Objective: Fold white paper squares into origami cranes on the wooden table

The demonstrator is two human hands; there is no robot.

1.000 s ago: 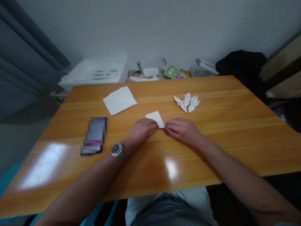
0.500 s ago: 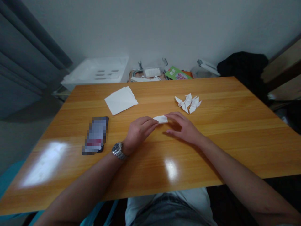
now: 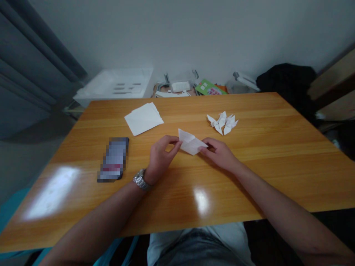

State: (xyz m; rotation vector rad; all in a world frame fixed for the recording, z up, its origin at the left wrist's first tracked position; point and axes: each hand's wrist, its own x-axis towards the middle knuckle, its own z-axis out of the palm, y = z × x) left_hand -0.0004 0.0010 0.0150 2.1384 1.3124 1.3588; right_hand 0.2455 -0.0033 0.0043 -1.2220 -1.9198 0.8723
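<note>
A creased piece of white paper (image 3: 190, 142) is held between my two hands over the middle of the table. My left hand (image 3: 163, 153) pinches its left edge between thumb and fingers; a metal watch (image 3: 141, 180) circles that wrist. At the opposite corner, my right hand (image 3: 220, 153) grips the paper with thumb and fingertips. Beyond my right hand lies a small cluster of folded white paper figures (image 3: 222, 122) with pointed tips. Some flat white sheets (image 3: 144, 119) are stacked to the left, past my left hand.
On the left of the wooden table (image 3: 172, 207) lies a phone (image 3: 113, 159) with a blurred screen. Behind the far edge are a white plastic tray (image 3: 111, 83), a green booklet (image 3: 209, 87), a clear box (image 3: 242, 83) and a black cloth-like heap (image 3: 285, 81).
The narrow folded paper has been opened out into a wider piece. My left fingers have shifted to its left edge, and my right hand has closed on the right corner.
</note>
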